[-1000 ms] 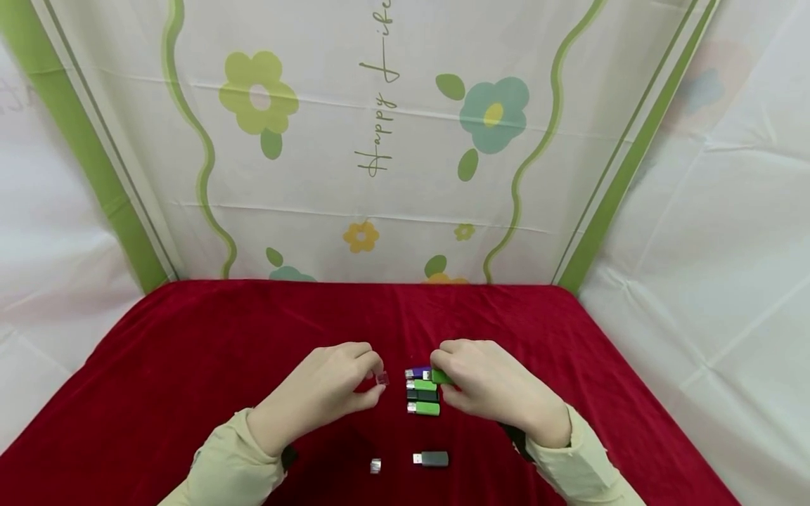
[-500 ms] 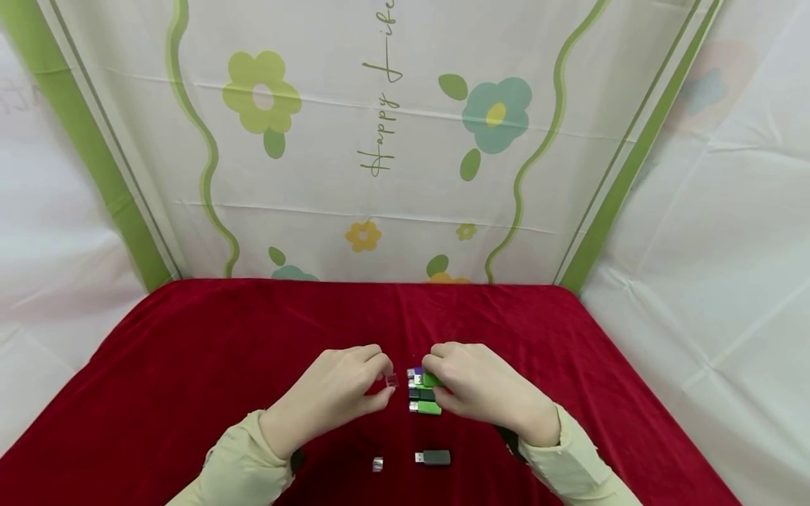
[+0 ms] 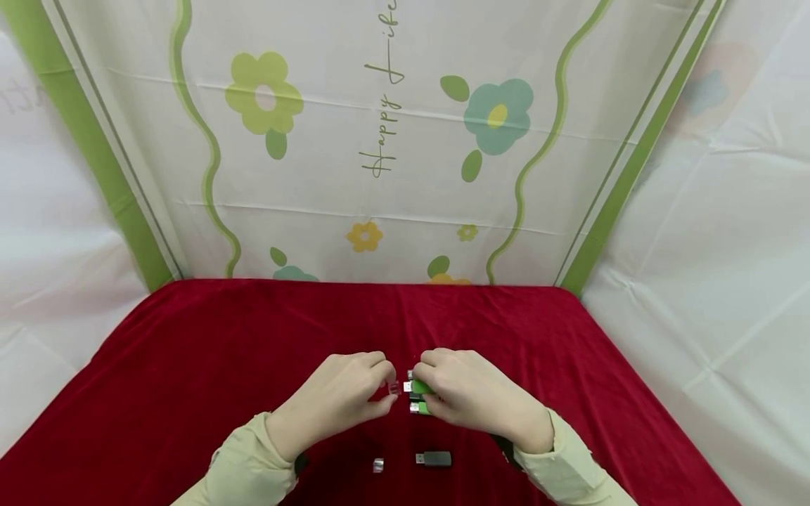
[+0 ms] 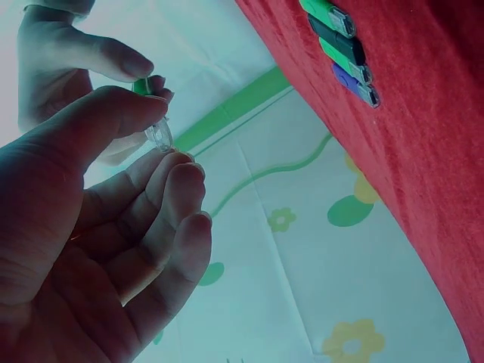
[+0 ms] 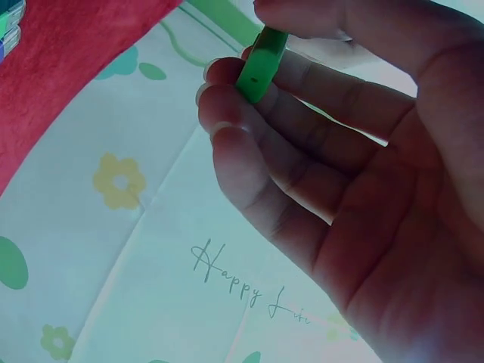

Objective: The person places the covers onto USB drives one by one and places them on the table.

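My left hand (image 3: pixel 342 397) pinches a small clear cap (image 3: pixel 394 388) between thumb and fingertips. Facing it, my right hand (image 3: pixel 474 397) holds a green USB flash drive (image 3: pixel 420 387), its bare metal plug pointing left at the cap. A narrow gap separates the two in the head view. In the right wrist view, thumb and fingers grip the green drive (image 5: pixel 262 64) by its body. Beneath the right hand lies a row of capped flash drives, partly hidden; the left wrist view shows a purple drive (image 4: pixel 348 78), a black drive (image 4: pixel 336 39) and green ones.
Nearer the front, a dark grey flash drive (image 3: pixel 436 459) lies uncapped on the red cloth (image 3: pixel 253 337). To its left is a loose clear cap (image 3: pixel 378 465). White fabric walls with printed flowers enclose the table at the back and sides.
The right hand has moved left and slightly nearer with the green flash drive, now covering more of the row. The left hand has shifted slightly right with the cap, so the two are closer together.
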`<action>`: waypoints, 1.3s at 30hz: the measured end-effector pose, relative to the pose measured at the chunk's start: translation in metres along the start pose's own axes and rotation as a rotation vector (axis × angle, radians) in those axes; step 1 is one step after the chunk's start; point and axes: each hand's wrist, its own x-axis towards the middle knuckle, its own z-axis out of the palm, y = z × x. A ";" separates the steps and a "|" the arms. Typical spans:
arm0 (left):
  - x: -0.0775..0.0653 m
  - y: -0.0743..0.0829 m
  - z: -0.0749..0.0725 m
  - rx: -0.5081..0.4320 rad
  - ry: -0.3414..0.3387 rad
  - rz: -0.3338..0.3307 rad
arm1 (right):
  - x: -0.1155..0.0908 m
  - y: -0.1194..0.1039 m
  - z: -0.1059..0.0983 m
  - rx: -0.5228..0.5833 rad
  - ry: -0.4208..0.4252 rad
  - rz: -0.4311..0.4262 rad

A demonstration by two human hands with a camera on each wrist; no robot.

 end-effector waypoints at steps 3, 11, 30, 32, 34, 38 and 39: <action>0.000 0.001 0.002 -0.002 0.002 0.005 | 0.000 -0.001 0.001 -0.002 0.003 -0.010; -0.001 0.002 0.004 -0.012 -0.018 0.001 | 0.001 -0.003 0.004 -0.026 0.006 -0.013; -0.001 0.003 0.005 -0.012 0.007 0.016 | 0.001 -0.005 0.003 -0.012 0.013 -0.034; -0.001 0.003 0.005 -0.017 0.008 0.013 | 0.000 -0.004 0.003 -0.004 0.022 -0.038; -0.001 0.002 0.005 -0.020 0.012 0.013 | 0.000 -0.004 0.003 0.001 0.035 -0.042; 0.000 0.001 0.005 -0.017 0.027 0.015 | 0.002 -0.002 0.002 -0.007 0.053 -0.051; 0.000 0.000 0.005 -0.017 0.030 0.015 | 0.003 -0.002 0.002 -0.008 0.053 -0.053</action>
